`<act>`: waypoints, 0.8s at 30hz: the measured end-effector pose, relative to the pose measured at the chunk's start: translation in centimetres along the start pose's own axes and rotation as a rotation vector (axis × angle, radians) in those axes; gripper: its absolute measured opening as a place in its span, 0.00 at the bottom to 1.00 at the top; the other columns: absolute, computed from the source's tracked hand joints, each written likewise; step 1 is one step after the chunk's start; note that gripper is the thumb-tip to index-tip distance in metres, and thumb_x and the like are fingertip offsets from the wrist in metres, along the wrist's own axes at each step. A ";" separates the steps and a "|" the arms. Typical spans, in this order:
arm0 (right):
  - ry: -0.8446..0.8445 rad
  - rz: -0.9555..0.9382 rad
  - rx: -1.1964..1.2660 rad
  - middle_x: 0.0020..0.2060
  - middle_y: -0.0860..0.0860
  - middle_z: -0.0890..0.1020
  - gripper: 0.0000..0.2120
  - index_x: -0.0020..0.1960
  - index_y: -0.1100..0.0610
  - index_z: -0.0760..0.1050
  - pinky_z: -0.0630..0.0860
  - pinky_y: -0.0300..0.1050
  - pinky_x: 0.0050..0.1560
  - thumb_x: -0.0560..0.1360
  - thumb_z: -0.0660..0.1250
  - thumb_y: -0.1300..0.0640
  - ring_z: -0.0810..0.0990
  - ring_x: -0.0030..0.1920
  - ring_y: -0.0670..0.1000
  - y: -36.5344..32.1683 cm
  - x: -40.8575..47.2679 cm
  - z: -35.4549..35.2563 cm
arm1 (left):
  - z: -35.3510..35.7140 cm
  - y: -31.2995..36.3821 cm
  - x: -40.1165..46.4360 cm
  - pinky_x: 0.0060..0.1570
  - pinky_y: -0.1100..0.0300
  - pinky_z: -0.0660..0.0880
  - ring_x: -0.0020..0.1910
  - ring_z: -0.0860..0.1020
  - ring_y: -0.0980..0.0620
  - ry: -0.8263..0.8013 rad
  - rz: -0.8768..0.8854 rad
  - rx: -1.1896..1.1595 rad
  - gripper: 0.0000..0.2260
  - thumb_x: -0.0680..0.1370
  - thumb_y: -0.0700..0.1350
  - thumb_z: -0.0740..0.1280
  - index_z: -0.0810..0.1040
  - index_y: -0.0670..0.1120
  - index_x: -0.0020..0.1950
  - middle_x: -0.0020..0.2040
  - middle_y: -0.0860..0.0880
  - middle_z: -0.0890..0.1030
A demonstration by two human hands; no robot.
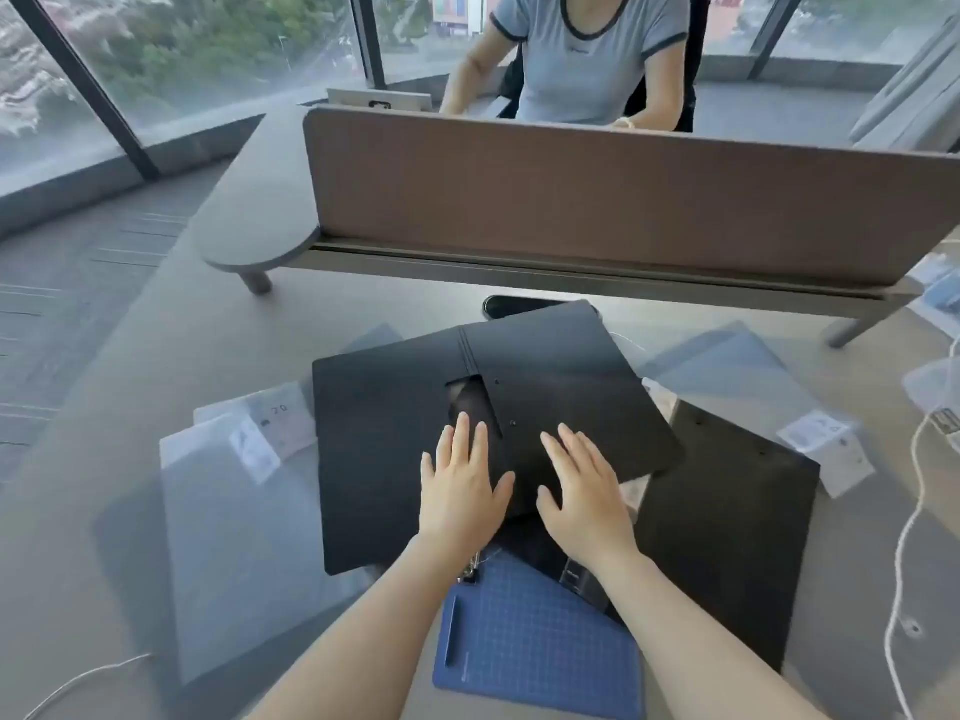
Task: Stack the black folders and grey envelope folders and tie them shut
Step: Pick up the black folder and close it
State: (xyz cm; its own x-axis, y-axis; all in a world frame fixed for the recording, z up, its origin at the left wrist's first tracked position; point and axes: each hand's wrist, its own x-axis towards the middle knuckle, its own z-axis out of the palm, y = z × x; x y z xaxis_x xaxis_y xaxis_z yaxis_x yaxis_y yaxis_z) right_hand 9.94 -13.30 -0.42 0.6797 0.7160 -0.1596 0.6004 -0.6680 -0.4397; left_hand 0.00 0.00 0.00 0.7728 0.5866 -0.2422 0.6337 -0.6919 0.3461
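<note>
We see both hands laid flat, palms down and fingers spread, on an opened black folder (395, 423) at the middle of the desk (156, 356); neither hand grips anything. The left hand (460, 485) rests near the folder's spine, its fingertips reaching a cut-out in the cover; the right hand (582, 491) lies just beside it on the folder's right half, thumbs close but apart.

The folder lies spread open, tilted a little, its far corner touching or overlapping a dark phone (511, 305) by the divider (597, 200); a second black folder (737, 537) lies to the right, partly under the first, its near end running down beside a blue mat (540, 646); the mat sits at the near edge, between our forearms, with a dark pen (451, 631) lying along its left side; a small metal clip (470, 569) shows just above the mat's top-left corner, beside the left wrist.

A grey envelope (249, 553) lies to the left, partly under the open folder, with white labelled sleeves (260, 433) just behind it; another grey envelope (727, 366) lies at the far right, partly under the black folders; white string (906, 537) trails down the right side of the desk, and a second string (88, 678) curls at the near left; nothing is stacked neatly, nothing tied.

Beyond the divider a person in a grey shirt (582, 49) sits at the opposite desk; windows stand behind.
</note>
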 end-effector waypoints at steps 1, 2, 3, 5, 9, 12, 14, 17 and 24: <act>-0.028 -0.004 -0.012 0.80 0.49 0.56 0.29 0.79 0.49 0.56 0.53 0.49 0.77 0.79 0.60 0.50 0.50 0.80 0.51 0.2 0.1 0.3 | 0.3 0.1 0.1 0.77 0.43 0.53 0.81 0.47 0.44 -0.020 -0.012 0.003 0.33 0.81 0.60 0.54 0.49 0.47 0.81 0.82 0.46 0.46; -0.049 0.001 -0.031 0.80 0.49 0.55 0.29 0.79 0.48 0.56 0.53 0.49 0.77 0.79 0.60 0.50 0.50 0.80 0.52 0.5 0.2 0.4 | 0.5 0.2 0.2 0.77 0.43 0.53 0.81 0.47 0.44 -0.028 -0.029 0.000 0.33 0.81 0.60 0.55 0.49 0.46 0.81 0.82 0.46 0.47; -0.071 0.008 -0.051 0.80 0.48 0.55 0.29 0.79 0.48 0.56 0.52 0.49 0.77 0.80 0.59 0.49 0.50 0.80 0.52 0.8 0.3 0.7 | 0.9 0.3 0.3 0.76 0.43 0.53 0.81 0.47 0.44 -0.041 -0.042 0.005 0.33 0.81 0.60 0.55 0.49 0.46 0.81 0.82 0.46 0.47; -0.114 0.019 -0.053 0.80 0.49 0.55 0.29 0.79 0.48 0.55 0.52 0.49 0.77 0.80 0.58 0.48 0.49 0.80 0.52 1.2 0.3 1.2 | 1.4 0.5 0.5 0.77 0.43 0.54 0.81 0.47 0.44 -0.065 -0.068 -0.016 0.34 0.81 0.60 0.55 0.48 0.46 0.81 0.82 0.47 0.48; -0.140 0.032 -0.061 0.80 0.49 0.55 0.28 0.78 0.49 0.57 0.52 0.50 0.77 0.80 0.57 0.46 0.50 0.80 0.52 2.1 0.6 1.8 | 2.3 1.2 1.0 0.76 0.41 0.53 0.81 0.46 0.45 -0.104 -0.114 -0.005 0.34 0.81 0.61 0.54 0.49 0.46 0.81 0.82 0.48 0.51; -0.156 0.010 -0.069 0.80 0.49 0.56 0.27 0.78 0.49 0.58 0.52 0.49 0.77 0.81 0.56 0.45 0.51 0.80 0.51 2.6 0.7 2.1 | 3.0 1.8 1.4 0.76 0.39 0.51 0.81 0.45 0.45 -0.113 -0.166 -0.004 0.34 0.81 0.61 0.54 0.50 0.45 0.81 0.82 0.49 0.52; -0.150 0.003 -0.034 0.79 0.48 0.58 0.25 0.77 0.49 0.60 0.53 0.48 0.77 0.81 0.56 0.46 0.53 0.79 0.50 2.9 1.0 1.7 | 3.3 2.2 1.7 0.76 0.39 0.50 0.81 0.44 0.46 -0.108 -0.201 -0.009 0.34 0.81 0.62 0.54 0.50 0.45 0.81 0.82 0.49 0.51; -0.072 0.045 0.031 0.76 0.48 0.65 0.23 0.75 0.50 0.64 0.58 0.48 0.75 0.81 0.58 0.50 0.59 0.77 0.50 3.9 2.2 0.3 | 3.5 2.7 2.0 0.76 0.38 0.48 0.81 0.43 0.46 -0.109 -0.250 -0.027 0.36 0.80 0.64 0.55 0.49 0.47 0.81 0.82 0.48 0.49; 0.057 0.287 -0.096 0.78 0.58 0.58 0.27 0.77 0.53 0.61 0.59 0.56 0.74 0.79 0.60 0.53 0.55 0.78 0.60 7.8 6.2 -2.9 | 3.9 3.0 2.4 0.76 0.37 0.48 0.81 0.43 0.45 -0.085 -0.291 -0.026 0.34 0.78 0.66 0.57 0.53 0.52 0.79 0.82 0.47 0.46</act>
State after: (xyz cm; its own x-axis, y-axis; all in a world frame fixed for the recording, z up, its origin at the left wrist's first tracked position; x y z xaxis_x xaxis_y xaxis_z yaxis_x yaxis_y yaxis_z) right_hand 20.12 -14.67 -2.27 0.8485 0.4841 -0.2139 0.4154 -0.8596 -0.2976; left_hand 3.95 -2.33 -3.11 0.5595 0.7207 -0.4094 0.8289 -0.4878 0.2740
